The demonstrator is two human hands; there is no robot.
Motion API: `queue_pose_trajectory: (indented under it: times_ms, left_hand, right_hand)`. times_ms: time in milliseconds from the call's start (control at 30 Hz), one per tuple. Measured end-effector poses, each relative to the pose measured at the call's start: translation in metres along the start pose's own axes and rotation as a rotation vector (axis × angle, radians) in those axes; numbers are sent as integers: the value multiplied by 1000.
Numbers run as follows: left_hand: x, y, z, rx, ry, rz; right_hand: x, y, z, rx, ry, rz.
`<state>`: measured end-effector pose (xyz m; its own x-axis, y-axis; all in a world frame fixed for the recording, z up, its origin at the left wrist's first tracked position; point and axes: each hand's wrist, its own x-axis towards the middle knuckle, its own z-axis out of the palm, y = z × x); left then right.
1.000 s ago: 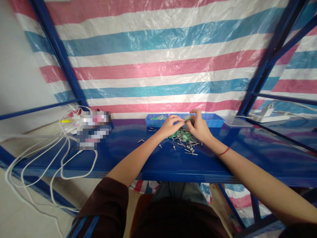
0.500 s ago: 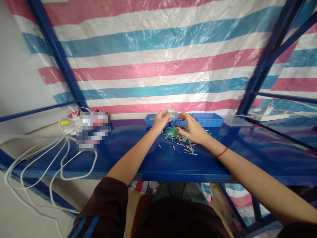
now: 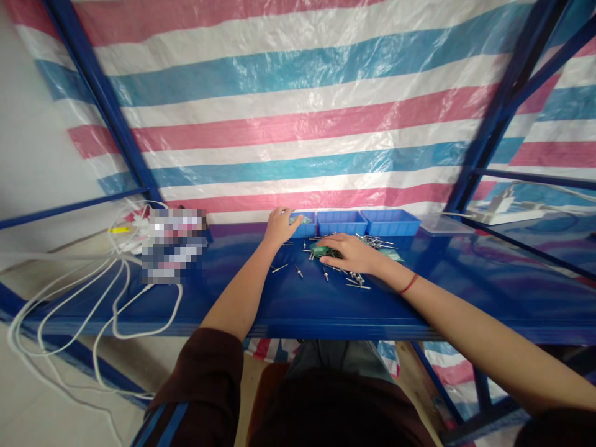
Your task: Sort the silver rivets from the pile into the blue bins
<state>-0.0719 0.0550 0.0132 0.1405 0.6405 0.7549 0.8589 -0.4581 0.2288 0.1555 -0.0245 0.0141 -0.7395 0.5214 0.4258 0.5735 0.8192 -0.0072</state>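
Observation:
My left hand (image 3: pixel 280 226) is at the leftmost blue bin (image 3: pixel 305 230), its fingers over the rim beside a clear greenish packet (image 3: pixel 300 220); whether it grips the packet is unclear. My right hand (image 3: pixel 347 251) lies with fingers apart over a pile of metal rivets (image 3: pixel 356 277) and a green packet (image 3: pixel 319 251), touching the pile. Several loose rivets (image 3: pixel 298 272) are scattered on the blue table (image 3: pixel 288 304). Another greenish packet (image 3: pixel 391 253) rests right of the pile.
Two more blue bins, a middle one (image 3: pixel 341 222) and a right one (image 3: pixel 392 222), line the back edge. Beyond them sit a clear plastic lid (image 3: pixel 444 225) and a white power strip (image 3: pixel 512 211). White cables (image 3: pixel 123 298) hang at the left beside a pixelated area.
My left hand has moved left and a little down to the leftmost bin with the clear packet. My right hand has lowered onto the pile. A greenish packet now shows to the right of it.

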Motion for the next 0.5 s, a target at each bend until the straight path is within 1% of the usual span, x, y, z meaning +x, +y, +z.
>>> queue_pose_trajectory:
  times_ms: [100,233,300,367,500]
  left_hand:
    - [1,14,-3,-70,-29,80]
    - [1,36,-9,-219,-175,222]
    - [0,48,-10,-329,-244,248]
    - [-2,58,-10,-447,-287,208]
    - [-8,75,-4,-710,-348,73]
  right_hand:
    - [2,1,4,-50,-1,20]
    - [3,0,4,-84,68,89]
    - [4,-1,1,-73,124,131]
    - [4,-2,-2,-55,209,215]
    - [3,4,-8,46,377,417]
